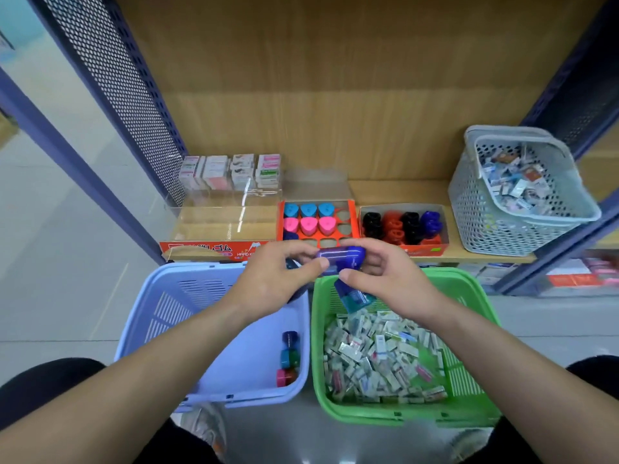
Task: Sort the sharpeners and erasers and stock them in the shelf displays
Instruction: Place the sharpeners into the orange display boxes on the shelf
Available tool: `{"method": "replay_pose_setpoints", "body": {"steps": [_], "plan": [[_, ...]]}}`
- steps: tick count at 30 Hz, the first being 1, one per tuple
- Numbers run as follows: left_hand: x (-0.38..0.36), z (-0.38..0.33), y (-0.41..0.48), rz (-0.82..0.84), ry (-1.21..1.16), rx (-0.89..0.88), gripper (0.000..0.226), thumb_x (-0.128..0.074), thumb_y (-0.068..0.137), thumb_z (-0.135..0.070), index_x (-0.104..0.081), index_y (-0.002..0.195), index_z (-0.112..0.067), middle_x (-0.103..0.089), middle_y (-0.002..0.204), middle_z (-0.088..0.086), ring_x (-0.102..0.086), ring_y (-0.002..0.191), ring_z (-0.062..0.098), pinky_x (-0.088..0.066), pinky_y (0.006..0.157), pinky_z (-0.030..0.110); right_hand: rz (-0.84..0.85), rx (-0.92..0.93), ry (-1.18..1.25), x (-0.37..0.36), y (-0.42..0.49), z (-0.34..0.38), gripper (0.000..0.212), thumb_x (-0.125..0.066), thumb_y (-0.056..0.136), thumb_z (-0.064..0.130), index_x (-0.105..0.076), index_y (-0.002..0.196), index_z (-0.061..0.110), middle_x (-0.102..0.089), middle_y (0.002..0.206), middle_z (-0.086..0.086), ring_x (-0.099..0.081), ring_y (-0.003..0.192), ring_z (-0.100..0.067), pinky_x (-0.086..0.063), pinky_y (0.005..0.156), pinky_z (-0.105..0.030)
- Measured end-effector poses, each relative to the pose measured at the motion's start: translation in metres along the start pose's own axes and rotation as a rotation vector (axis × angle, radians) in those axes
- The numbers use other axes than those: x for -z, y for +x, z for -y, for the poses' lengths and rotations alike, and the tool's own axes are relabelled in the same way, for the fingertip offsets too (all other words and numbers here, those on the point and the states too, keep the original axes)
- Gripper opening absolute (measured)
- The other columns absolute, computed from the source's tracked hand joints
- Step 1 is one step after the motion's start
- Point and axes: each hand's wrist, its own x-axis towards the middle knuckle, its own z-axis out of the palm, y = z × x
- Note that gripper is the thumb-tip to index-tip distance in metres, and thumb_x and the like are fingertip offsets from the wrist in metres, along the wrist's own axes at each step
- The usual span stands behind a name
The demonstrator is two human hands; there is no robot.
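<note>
My left hand (278, 279) and my right hand (385, 276) meet above the two baskets, both pinching a dark blue sharpener (341, 256). Under my right hand I also grip a blue and teal sharpener (355, 296). The lilac basket (160, 316) at the left holds three sharpeners (288, 360) against its right wall. The green basket (475, 329) at the right is full of wrapped erasers (378, 360). On the shelf an orange tray (351, 209) holds blue and pink heart sharpeners (308, 217).
A cardboard box (445, 212) of black, red and blue sharpeners stands right of the tray. A clear display (207, 226) with boxed erasers at its back sits left. A grey basket (485, 229) of erasers stands at the shelf's right end. Blue perforated uprights flank the shelf.
</note>
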Motion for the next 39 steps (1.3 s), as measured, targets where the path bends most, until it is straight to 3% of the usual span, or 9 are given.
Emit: {"method": "replay_pose_setpoints", "body": {"steps": [5, 9, 12, 17, 20, 23, 31, 35, 39], "plan": [[-0.001, 0.011, 0.013, -0.034, -0.106, 0.092, 0.016, -0.066, 0.097, -0.020, -0.074, 0.090, -0.008, -0.073, 0.078, 0.016, -0.059, 0.060, 0.011, -0.044, 0.061, 0.023, -0.080, -0.113, -0.025, 0.015, 0.013, -0.010, 0.018, -0.061, 0.100, 0.021, -0.066, 0.115, 0.027, -0.074, 0.106, -0.001, -0.067, 0.092, -0.002, -0.051, 0.081, -0.019], [-0.011, 0.013, 0.027, -0.012, -0.113, 0.120, 0.017, -0.063, 0.097, -0.013, -0.072, 0.084, -0.008, -0.075, 0.069, -0.004, -0.063, 0.062, 0.000, -0.043, 0.062, 0.009, -0.133, -0.213, 0.089, 0.026, 0.024, -0.025, 0.026, -0.046, 0.107, 0.021, -0.070, 0.103, 0.028, -0.068, 0.105, 0.008, -0.067, 0.088, -0.011, -0.057, 0.088, -0.044], [-0.020, 0.018, 0.038, 0.030, -0.122, 0.144, 0.018, -0.063, 0.098, -0.015, -0.072, 0.086, -0.005, -0.076, 0.072, 0.000, -0.061, 0.064, 0.011, -0.045, 0.059, 0.012, -0.166, -0.188, -0.019, 0.033, 0.030, -0.034, 0.032, -0.040, 0.098, 0.012, -0.071, 0.100, 0.022, -0.072, 0.098, 0.004, -0.065, 0.094, -0.012, -0.049, 0.091, -0.038], [-0.035, 0.027, 0.052, 0.121, -0.114, 0.177, 0.016, -0.063, 0.098, -0.021, -0.074, 0.089, -0.013, -0.078, 0.083, -0.001, -0.067, 0.076, 0.009, -0.049, 0.076, 0.022, -0.233, -0.156, 0.041, 0.035, 0.031, -0.040, 0.020, -0.055, 0.097, 0.016, -0.074, 0.102, 0.022, -0.072, 0.088, 0.007, -0.062, 0.075, -0.005, -0.048, 0.074, -0.030], [-0.045, 0.029, 0.057, 0.138, -0.120, 0.186, 0.014, -0.063, 0.098, -0.021, -0.074, 0.093, -0.014, -0.078, 0.083, 0.000, -0.064, 0.069, 0.003, -0.047, 0.070, 0.018, -0.250, -0.106, -0.042, 0.039, 0.027, -0.043, 0.014, -0.063, 0.098, 0.013, -0.075, 0.105, 0.016, -0.072, 0.083, 0.003, -0.058, 0.062, -0.005, -0.048, 0.058, -0.024], [-0.056, 0.028, 0.065, 0.149, -0.101, 0.160, 0.013, -0.063, 0.098, -0.019, -0.074, 0.093, -0.016, -0.078, 0.082, 0.002, -0.060, 0.065, 0.005, -0.043, 0.064, 0.015, -0.333, -0.131, 0.034, 0.051, 0.023, -0.046, 0.013, -0.072, 0.092, 0.011, -0.075, 0.105, 0.014, -0.077, 0.087, -0.004, -0.061, 0.061, -0.006, -0.050, 0.057, -0.023], [-0.088, 0.022, 0.093, 0.187, 0.006, 0.106, 0.004, -0.073, 0.091, -0.026, -0.071, 0.095, -0.025, -0.077, 0.084, 0.000, -0.067, 0.076, 0.007, -0.048, 0.076, 0.023, -0.440, -0.203, 0.075, 0.100, 0.007, -0.063, 0.021, -0.080, 0.084, 0.007, -0.074, 0.104, 0.011, -0.076, 0.085, -0.004, -0.061, 0.064, -0.013, -0.052, 0.061, -0.023], [-0.095, 0.024, 0.102, 0.185, 0.105, 0.119, 0.013, -0.078, 0.086, -0.033, -0.071, 0.091, -0.024, -0.068, 0.072, -0.008, -0.063, 0.067, 0.008, -0.048, 0.069, 0.029, -0.643, -0.222, -0.240, 0.149, 0.019, -0.084, 0.019, -0.080, 0.085, 0.011, -0.072, 0.098, 0.022, -0.070, 0.089, 0.004, -0.063, 0.077, -0.010, -0.048, 0.070, -0.014], [-0.097, 0.029, 0.109, 0.215, 0.151, 0.152, 0.008, -0.077, 0.085, -0.028, -0.071, 0.086, -0.024, -0.068, 0.081, -0.010, -0.066, 0.080, 0.009, -0.050, 0.078, 0.030, -0.654, -0.259, -0.606, 0.184, 0.041, -0.114, 0.024, -0.076, 0.089, 0.018, -0.073, 0.113, 0.022, -0.070, 0.108, 0.003, -0.065, 0.086, -0.017, -0.048, 0.078, -0.027]]}}
